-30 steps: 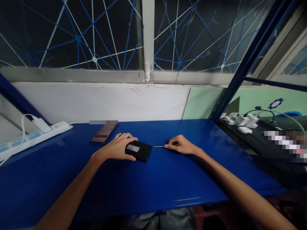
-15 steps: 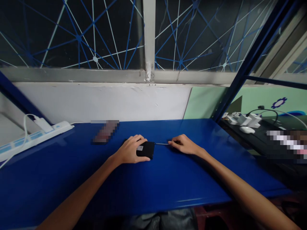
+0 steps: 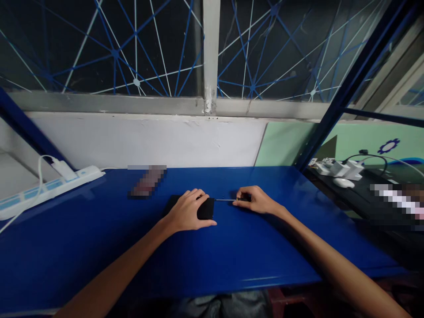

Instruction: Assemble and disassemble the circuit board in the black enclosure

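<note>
My left hand lies over a flat black rectangular case on the blue table, fingers across its top and thumb along its near edge. The hand hides much of the case. To the right, my right hand pinches a screwdriver by its dark handle, which the fingers partly cover. Its thin metal shaft runs level to the left, and the tip meets the right end of the case. Beyond the shaft are tiny specks, perhaps screws, too small to make out.
A white power strip with a plugged-in charger lies at the left. A blurred-out object rests behind my left hand. White adapters and a white mouse sit on a dark surface at right. Blue posts flank the blue table.
My left hand has shifted slightly right over the case, covering a pale label seen before. The fingers of my right hand have changed their hold on the screwdriver. The view has moved slightly.
</note>
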### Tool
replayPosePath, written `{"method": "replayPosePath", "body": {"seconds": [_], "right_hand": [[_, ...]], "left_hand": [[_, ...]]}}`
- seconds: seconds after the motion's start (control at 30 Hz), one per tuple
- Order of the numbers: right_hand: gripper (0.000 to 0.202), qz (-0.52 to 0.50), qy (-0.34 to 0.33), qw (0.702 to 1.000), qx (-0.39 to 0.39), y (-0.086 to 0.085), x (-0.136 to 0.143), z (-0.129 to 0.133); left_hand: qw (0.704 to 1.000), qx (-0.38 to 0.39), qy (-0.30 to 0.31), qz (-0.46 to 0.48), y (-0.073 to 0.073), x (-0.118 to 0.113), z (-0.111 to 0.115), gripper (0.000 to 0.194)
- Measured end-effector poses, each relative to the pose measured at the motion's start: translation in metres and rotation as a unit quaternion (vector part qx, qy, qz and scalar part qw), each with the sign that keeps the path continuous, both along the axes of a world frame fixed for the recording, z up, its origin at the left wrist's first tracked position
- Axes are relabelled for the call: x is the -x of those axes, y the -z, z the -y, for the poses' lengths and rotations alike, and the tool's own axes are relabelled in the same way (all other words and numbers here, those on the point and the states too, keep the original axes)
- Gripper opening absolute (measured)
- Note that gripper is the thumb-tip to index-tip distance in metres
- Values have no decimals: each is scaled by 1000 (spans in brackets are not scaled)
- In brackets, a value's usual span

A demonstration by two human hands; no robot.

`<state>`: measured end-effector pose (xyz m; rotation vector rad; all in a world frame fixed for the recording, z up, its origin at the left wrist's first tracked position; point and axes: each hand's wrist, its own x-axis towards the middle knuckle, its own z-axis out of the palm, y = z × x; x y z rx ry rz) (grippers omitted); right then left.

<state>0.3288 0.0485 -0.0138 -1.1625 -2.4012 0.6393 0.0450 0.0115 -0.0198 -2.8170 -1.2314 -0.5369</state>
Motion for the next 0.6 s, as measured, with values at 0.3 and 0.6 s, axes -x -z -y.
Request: {"method": "replayPosePath", "body": {"seconds": [0.3, 0.6], "right_hand": [[46, 53, -15, 998, 3, 4, 2, 1], [34, 41, 5, 999, -26, 5, 2, 1]], "left_hand": [[1000, -7, 3, 4, -2, -1, 3, 69], [1000, -21, -12, -5, 0, 2, 3, 71]]}}
